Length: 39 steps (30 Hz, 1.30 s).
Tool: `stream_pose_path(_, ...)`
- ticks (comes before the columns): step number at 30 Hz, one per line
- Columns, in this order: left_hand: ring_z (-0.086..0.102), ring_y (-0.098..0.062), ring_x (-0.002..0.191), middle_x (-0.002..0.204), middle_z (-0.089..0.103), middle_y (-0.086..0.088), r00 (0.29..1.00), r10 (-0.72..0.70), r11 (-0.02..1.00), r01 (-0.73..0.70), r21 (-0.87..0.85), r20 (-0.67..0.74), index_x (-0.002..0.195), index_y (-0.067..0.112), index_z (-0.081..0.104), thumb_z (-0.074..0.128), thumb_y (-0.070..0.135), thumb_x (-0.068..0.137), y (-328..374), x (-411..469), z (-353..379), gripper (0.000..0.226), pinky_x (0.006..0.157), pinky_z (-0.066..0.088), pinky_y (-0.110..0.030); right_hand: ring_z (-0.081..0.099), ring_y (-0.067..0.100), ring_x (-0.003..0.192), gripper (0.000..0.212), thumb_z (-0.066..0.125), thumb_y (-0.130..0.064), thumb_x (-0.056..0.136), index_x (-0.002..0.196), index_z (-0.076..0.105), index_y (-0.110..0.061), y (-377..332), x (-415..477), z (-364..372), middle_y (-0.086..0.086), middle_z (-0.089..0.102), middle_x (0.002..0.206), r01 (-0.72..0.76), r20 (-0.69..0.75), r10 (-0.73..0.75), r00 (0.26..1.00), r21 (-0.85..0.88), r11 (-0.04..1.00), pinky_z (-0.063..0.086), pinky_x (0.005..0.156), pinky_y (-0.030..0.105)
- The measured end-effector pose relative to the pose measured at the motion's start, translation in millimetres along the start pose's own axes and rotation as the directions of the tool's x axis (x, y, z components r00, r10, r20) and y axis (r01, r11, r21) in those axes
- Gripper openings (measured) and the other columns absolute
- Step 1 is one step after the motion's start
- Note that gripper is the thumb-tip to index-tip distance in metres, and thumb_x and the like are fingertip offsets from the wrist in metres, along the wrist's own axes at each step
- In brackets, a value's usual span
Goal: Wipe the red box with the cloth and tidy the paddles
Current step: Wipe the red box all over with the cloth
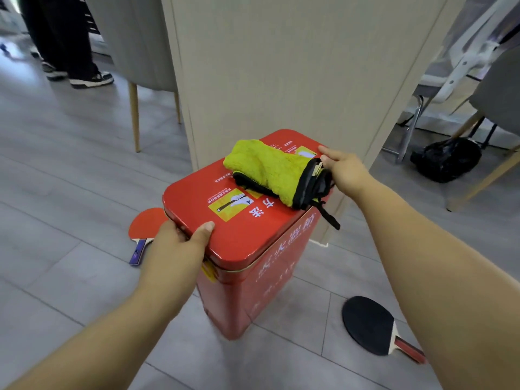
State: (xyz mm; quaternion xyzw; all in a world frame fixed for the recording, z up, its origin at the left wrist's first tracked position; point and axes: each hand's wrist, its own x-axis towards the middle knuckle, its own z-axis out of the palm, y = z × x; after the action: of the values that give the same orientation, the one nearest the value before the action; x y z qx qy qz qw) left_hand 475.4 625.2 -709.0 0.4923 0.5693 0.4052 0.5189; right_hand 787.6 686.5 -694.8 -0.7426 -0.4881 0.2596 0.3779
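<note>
Left hand (180,243) grips the red box (253,237) lid's edge; right hand (346,170) touches the box beside the cloth (264,167), grip unclear.

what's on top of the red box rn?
A crumpled yellow-green cloth with black trim lies on the lid of the red metal box. The right hand holds its black end; the left hand grips the lid's near corner. The cloth covers part of the printed labels.

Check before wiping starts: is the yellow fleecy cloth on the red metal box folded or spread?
Folded: the yellow fleecy cloth lies doubled in a bundle on the red metal box.
</note>
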Motion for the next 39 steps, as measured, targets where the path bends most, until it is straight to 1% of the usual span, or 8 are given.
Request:
stream_pose_path(7,0.061,-0.026,0.105,0.098,0.062,0.012,1.000,0.016,0.996,-0.015,0.092,-0.006,0.099,0.035,0.050,0.057,0.032,0.091,5,-2,8,0.011,0.096,0.047,-0.048,0.042,0.018,0.132,0.037,0.047,-0.017,0.098,0.134,0.052,-0.018,16,1,-3,0.002,0.051,0.139,-0.010,-0.037,0.014,0.999,0.114,0.993,0.029,0.114,0.034)
stream_pose_path(13,0.063,-0.028,0.101,0.108,0.065,0.002,1.000,0.014,0.992,-0.012,0.128,-0.018,0.103,0.026,0.053,0.060,0.032,0.089,9,3,7,0.017,0.093,0.049,-0.048,0.043,0.016,0.130,0.037,0.047,-0.021,0.097,0.134,0.053,-0.022,24,-10,-3,0.000,0.051,0.139,-0.002,-0.104,0.021,0.994,0.177,0.984,0.030,0.113,0.036)
stream_pose_path(19,0.067,-0.024,0.091,0.096,0.070,0.000,1.000,0.025,0.997,-0.026,0.077,0.011,0.090,0.021,0.063,0.061,0.022,0.089,24,38,5,0.003,0.091,0.052,-0.044,0.053,0.015,0.121,0.035,0.061,-0.044,0.079,0.114,0.065,-0.043,33,-48,-12,-0.007,0.059,0.130,-0.034,-0.235,0.096,0.967,0.252,0.967,0.039,0.108,0.043)
stream_pose_path(22,0.065,-0.018,0.080,0.087,0.068,0.001,0.998,0.049,0.997,-0.051,0.050,0.028,0.096,0.019,0.065,0.058,0.016,0.091,33,61,7,0.008,0.083,0.054,-0.034,0.053,0.011,0.120,0.038,0.061,-0.039,0.087,0.124,0.060,-0.036,35,-67,-8,-0.010,0.057,0.133,-0.030,-0.320,0.105,0.942,0.230,0.973,0.040,0.105,0.033)
stream_pose_path(27,0.061,0.002,0.052,0.081,0.063,0.003,0.988,0.139,0.990,-0.139,-0.011,0.064,0.105,0.015,0.060,0.057,0.011,0.091,42,98,11,0.014,0.051,0.049,-0.013,0.052,0.003,0.107,0.041,0.059,-0.042,0.089,0.128,0.057,-0.033,39,-78,5,-0.005,0.056,0.132,-0.016,-0.452,0.089,0.888,0.164,0.986,0.036,0.090,0.018)
stream_pose_path(31,0.059,-0.003,0.056,0.080,0.061,0.001,0.987,0.149,0.988,-0.146,-0.055,0.057,0.092,0.017,0.057,0.059,0.010,0.090,44,130,14,0.007,0.050,0.050,-0.013,0.056,0.004,0.094,0.051,0.059,-0.059,0.080,0.127,0.056,-0.039,42,-73,14,0.001,0.055,0.126,-0.058,-0.500,0.117,0.858,0.131,0.990,0.040,0.090,0.023)
stream_pose_path(36,0.058,-0.004,0.059,0.080,0.060,0.001,0.985,0.156,0.982,-0.147,-0.121,0.070,0.082,0.020,0.050,0.064,0.014,0.087,46,163,15,0.017,0.049,0.048,-0.014,0.054,0.006,0.088,0.048,0.058,-0.058,0.081,0.125,0.059,-0.037,30,-53,20,0.003,0.056,0.123,-0.101,-0.542,0.131,0.830,0.085,0.991,0.040,0.093,0.024)
stream_pose_path(39,0.062,-0.002,0.057,0.089,0.064,0.000,0.973,0.156,0.980,-0.131,-0.151,0.172,0.089,0.020,0.054,0.067,0.014,0.085,42,172,14,0.014,0.048,0.048,-0.015,0.051,0.006,0.089,0.046,0.058,-0.053,0.084,0.126,0.059,-0.035,27,-41,23,0.003,0.054,0.126,-0.107,-0.550,0.140,0.823,0.092,0.990,0.035,0.091,0.020)
